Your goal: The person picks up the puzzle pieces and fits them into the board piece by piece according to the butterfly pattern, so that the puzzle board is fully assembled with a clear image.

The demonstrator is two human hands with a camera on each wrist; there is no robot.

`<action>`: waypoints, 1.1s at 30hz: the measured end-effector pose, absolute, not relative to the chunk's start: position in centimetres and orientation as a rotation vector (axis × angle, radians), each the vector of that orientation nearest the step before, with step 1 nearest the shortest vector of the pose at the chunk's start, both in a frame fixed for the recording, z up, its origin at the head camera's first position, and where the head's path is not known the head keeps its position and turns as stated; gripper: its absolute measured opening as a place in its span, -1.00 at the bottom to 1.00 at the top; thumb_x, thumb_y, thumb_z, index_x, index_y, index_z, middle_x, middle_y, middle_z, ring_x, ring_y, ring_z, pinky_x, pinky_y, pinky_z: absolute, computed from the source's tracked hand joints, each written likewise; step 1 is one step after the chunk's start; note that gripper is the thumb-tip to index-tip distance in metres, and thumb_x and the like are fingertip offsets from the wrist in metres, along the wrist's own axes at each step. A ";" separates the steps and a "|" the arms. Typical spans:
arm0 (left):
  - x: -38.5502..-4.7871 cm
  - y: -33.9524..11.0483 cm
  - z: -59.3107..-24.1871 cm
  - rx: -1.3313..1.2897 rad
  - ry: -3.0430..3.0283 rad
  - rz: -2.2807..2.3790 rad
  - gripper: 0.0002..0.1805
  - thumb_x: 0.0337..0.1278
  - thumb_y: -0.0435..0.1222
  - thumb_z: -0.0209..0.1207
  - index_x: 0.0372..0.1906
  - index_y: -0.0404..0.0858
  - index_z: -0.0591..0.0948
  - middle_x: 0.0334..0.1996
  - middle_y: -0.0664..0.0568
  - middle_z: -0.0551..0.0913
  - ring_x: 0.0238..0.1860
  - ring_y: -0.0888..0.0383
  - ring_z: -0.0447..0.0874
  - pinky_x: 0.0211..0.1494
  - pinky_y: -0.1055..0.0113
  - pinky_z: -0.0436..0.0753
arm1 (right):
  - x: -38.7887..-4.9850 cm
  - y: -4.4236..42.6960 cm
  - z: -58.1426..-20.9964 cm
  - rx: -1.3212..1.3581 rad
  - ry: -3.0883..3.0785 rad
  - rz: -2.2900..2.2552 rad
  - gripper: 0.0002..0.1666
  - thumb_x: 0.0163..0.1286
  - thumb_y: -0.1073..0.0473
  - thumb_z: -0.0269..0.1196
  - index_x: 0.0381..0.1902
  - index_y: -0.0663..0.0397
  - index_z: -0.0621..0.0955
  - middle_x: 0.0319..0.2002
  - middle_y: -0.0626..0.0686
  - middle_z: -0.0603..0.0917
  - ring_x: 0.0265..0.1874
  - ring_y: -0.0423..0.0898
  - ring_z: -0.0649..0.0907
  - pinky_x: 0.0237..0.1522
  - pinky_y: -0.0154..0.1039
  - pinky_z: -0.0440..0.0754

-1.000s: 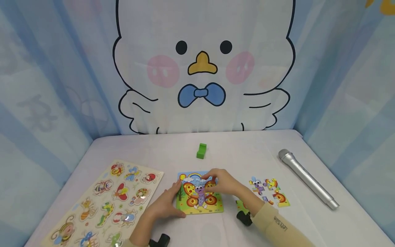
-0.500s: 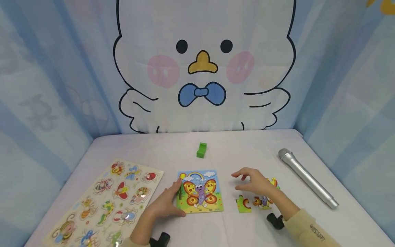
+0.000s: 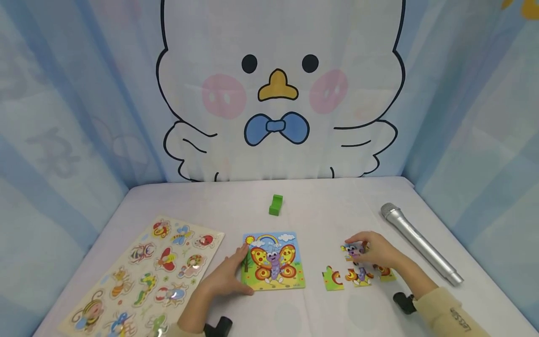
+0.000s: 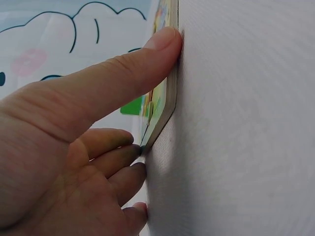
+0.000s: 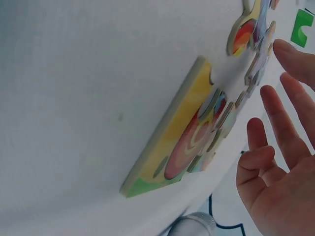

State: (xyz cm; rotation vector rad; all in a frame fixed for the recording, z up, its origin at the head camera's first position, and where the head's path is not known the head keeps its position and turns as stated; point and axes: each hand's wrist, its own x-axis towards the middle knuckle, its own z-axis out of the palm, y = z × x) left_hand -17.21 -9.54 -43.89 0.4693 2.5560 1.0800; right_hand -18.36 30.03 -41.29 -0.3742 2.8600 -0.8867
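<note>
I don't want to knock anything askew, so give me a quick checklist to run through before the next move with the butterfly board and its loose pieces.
1. Board flat on the table: ok.
2. Left grip at the board: ok, it touches the board's left side.
3. Right grip at the loose pieces: ok, it is over the upper ones.
4. Right grip touching a piece: cannot tell; the views don't settle contact.
5. Loose pieces joined up: not ok, the leftmost piece lies apart from the others.
6. Mic off the board and pieces: ok, it lies to their right.
</note>
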 end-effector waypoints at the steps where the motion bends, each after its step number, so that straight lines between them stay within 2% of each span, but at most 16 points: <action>1: -17.2 -9.6 -43.9 0.470 2.556 1.079 0.19 -0.50 -0.18 0.49 0.38 -0.35 0.08 0.39 -0.19 0.02 0.38 -0.17 -0.08 0.38 -0.10 -0.08 | -18.4 30.2 -41.4 -0.363 2.854 -0.882 -0.53 -0.03 0.29 0.40 -0.08 0.13 0.62 -0.12 0.12 0.58 -0.31 -0.04 0.45 -0.41 -0.30 0.49; 5: -17.2 -9.6 -43.9 0.465 2.556 1.084 0.19 -0.49 -0.19 0.50 0.38 -0.36 0.09 0.39 -0.19 0.02 0.38 -0.17 -0.08 0.37 -0.11 -0.08 | -18.6 30.5 -41.7 -0.370 2.849 -0.866 -0.53 -0.07 0.36 0.37 -0.09 0.14 0.62 -0.10 0.15 0.58 -0.27 -0.02 0.47 -0.30 -0.21 0.53; 11: -17.2 -9.7 -44.0 0.451 2.554 1.094 0.19 -0.48 -0.19 0.49 0.38 -0.35 0.08 0.39 -0.21 0.01 0.37 -0.19 -0.09 0.37 -0.13 -0.08 | -18.7 30.4 -42.1 -0.297 2.894 -0.826 -0.53 -0.06 0.33 0.40 -0.10 0.09 0.63 -0.16 0.06 0.58 -0.30 -0.05 0.46 -0.28 -0.21 0.54; 15: -17.1 -9.7 -44.1 0.446 2.550 1.096 0.19 -0.48 -0.19 0.49 0.38 -0.34 0.08 0.39 -0.20 0.01 0.38 -0.19 -0.09 0.37 -0.13 -0.08 | -18.7 30.3 -42.3 -0.228 2.899 -0.812 -0.49 -0.09 0.32 0.41 -0.07 0.10 0.62 -0.22 0.03 0.56 -0.32 -0.06 0.45 -0.32 -0.22 0.54; 21: -17.1 -9.5 -44.0 0.454 2.556 1.091 0.18 -0.48 -0.19 0.49 0.38 -0.34 0.08 0.39 -0.20 0.02 0.37 -0.19 -0.09 0.37 -0.12 -0.07 | -18.9 29.8 -42.1 -0.212 2.900 -0.830 -0.47 -0.11 0.31 0.42 -0.06 0.10 0.62 -0.32 0.02 0.51 -0.39 -0.07 0.42 -0.49 -0.28 0.46; 29: -17.1 -9.6 -43.9 0.494 2.561 1.089 0.18 -0.48 -0.18 0.49 0.38 -0.36 0.09 0.39 -0.20 0.03 0.37 -0.18 -0.07 0.37 -0.11 -0.07 | -19.5 28.0 -41.8 -0.361 2.886 -0.886 -0.50 -0.10 0.24 0.44 -0.09 0.08 0.63 -0.18 -0.04 0.59 -0.26 -0.07 0.46 -0.30 -0.24 0.49; 33: -17.1 -9.7 -44.0 0.492 2.561 1.093 0.18 -0.49 -0.18 0.50 0.38 -0.35 0.09 0.39 -0.19 0.02 0.37 -0.18 -0.07 0.37 -0.11 -0.07 | -19.9 26.6 -42.0 -0.461 2.865 -0.917 -0.50 -0.10 0.24 0.43 -0.10 0.09 0.63 -0.19 -0.07 0.61 -0.26 -0.08 0.46 -0.29 -0.23 0.48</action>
